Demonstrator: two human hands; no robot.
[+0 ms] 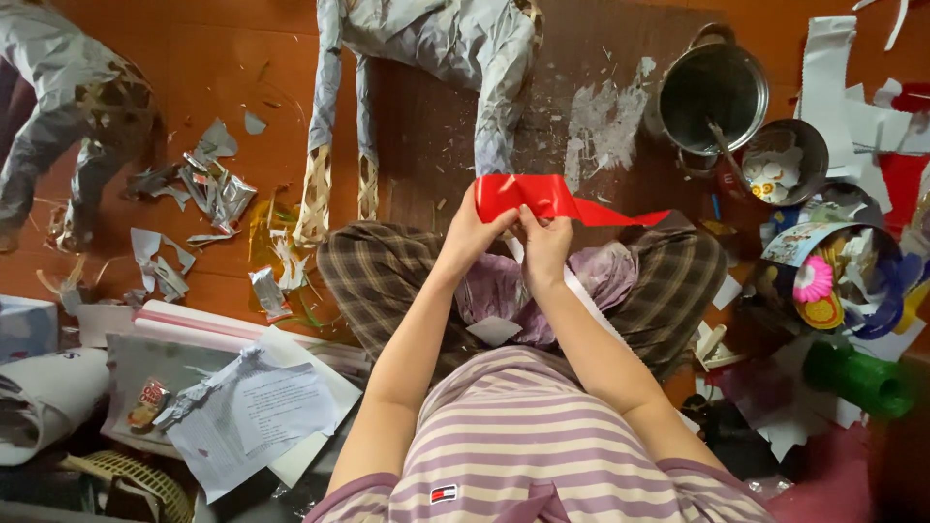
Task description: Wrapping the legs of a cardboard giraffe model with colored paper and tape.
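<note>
I sit cross-legged on a reddish wooden floor, looking down over my striped shirt and plaid trousers. My left hand [472, 232] and my right hand [545, 244] both pinch a strip of red paper [542, 199] held up over my lap. The strip runs from my left fingers rightwards to a pointed end near my right knee. A white paper strip [581, 295] trails down from under my right hand across my lap. A pale crumpled plastic sheet [504, 291] lies in my lap.
A paper-covered animal figure [436, 48] stands ahead; another [68, 107] is at far left. A steel pot [712, 92] and a bowl [787, 160] with scraps sit at right, beside a paper-filled basket [843, 276] and a green roll [857, 378]. Paper sheets [262, 412] lie at left.
</note>
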